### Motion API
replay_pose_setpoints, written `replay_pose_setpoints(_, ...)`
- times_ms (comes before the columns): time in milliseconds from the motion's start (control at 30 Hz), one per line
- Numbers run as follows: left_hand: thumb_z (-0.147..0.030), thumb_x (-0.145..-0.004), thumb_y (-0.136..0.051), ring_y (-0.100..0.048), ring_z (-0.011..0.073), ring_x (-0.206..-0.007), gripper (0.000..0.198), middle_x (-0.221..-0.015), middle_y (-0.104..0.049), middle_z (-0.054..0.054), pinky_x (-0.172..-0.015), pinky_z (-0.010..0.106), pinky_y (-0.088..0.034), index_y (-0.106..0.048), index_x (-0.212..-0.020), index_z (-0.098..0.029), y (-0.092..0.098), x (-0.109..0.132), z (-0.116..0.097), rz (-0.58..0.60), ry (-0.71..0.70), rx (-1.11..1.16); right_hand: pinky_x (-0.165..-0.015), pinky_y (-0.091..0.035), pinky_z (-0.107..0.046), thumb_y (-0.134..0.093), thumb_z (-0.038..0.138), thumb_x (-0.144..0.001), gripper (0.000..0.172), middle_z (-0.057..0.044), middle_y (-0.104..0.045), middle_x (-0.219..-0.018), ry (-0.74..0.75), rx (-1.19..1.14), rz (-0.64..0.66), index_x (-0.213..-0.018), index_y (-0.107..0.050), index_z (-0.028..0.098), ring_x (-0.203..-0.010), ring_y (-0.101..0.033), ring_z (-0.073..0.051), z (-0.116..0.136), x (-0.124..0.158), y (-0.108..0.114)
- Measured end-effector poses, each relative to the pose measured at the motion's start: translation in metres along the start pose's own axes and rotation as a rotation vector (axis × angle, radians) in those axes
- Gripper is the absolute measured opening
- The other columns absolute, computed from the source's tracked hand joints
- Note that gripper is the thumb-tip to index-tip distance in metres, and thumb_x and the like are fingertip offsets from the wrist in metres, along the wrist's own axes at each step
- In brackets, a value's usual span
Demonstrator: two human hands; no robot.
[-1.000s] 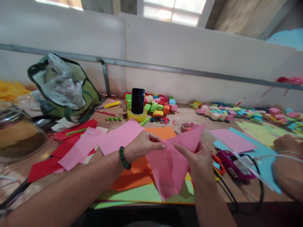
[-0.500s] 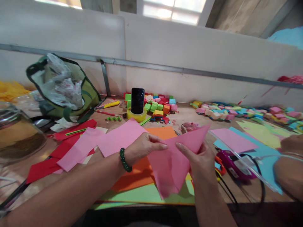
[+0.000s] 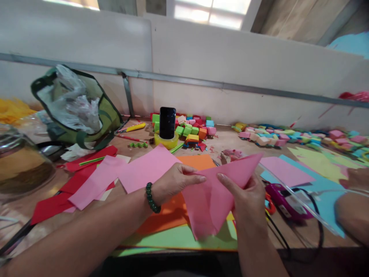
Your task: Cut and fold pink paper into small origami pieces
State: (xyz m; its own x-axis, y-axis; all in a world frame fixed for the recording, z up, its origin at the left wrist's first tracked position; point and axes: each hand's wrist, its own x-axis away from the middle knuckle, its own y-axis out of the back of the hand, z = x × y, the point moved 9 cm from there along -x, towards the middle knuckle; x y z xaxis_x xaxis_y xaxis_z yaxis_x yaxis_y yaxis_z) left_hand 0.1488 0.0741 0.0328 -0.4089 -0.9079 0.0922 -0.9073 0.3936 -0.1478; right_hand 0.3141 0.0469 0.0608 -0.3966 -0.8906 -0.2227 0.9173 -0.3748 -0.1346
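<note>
A folded sheet of pink paper is held up just above the table between both hands. My left hand, with a green bead bracelet at the wrist, pinches the sheet's left edge. The fingers of my right hand are closed on its right part, and its pointed corner sticks out past them to the right. Below the sheet lie an orange sheet and a light green sheet.
Pink sheets and red sheets lie left. A black phone stands in a tape roll before coloured paper cubes. Green bag and glass jar are far left. A purple glue gun and another person's arm are right.
The pink sheet's right corner has swung further right and flatter. Both hands have shifted slightly right with it. The other person's arm at the right edge has drawn back a little.
</note>
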Motion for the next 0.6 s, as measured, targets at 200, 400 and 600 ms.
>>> replay_pose_setpoints(200,-0.031,-0.069,-0.076,-0.049,0.0093,-0.063,0.018,-0.064,-0.063,-0.001,-0.063,0.022,-0.036,-0.071,-0.066,-0.014,-0.002,0.000,0.000,0.005,-0.010,0.015,-0.065,-0.058,-0.037,-0.084,0.030,-0.057,0.065,-0.010,-0.073,-0.086,-0.006,-0.001,-0.014,-0.117,-0.063,0.014,-0.086,-0.068,-0.029,0.002,0.001,-0.001)
replay_pose_setpoints(400,-0.034,-0.070,-0.074,-0.042,0.0078,-0.059,0.022,-0.056,-0.054,-0.004,-0.058,0.021,-0.031,-0.069,-0.063,-0.013,-0.001,0.001,-0.004,-0.007,-0.046,-0.052,-0.074,-0.057,-0.041,-0.082,0.029,-0.060,0.060,-0.009,-0.074,-0.088,0.084,0.082,0.001,-0.115,-0.064,0.014,-0.093,-0.067,-0.030,0.009,0.001,-0.002)
replay_pose_setpoints(600,-0.036,-0.074,-0.070,-0.043,0.0091,-0.060,0.025,-0.058,-0.056,-0.002,-0.057,0.022,-0.032,-0.068,-0.064,-0.013,0.000,0.001,-0.009,-0.005,-0.113,-0.126,-0.076,-0.056,-0.040,-0.083,0.028,-0.059,0.062,-0.011,-0.072,-0.097,0.102,0.070,0.014,-0.116,-0.063,0.015,-0.093,-0.067,-0.029,0.003,-0.002,0.001)
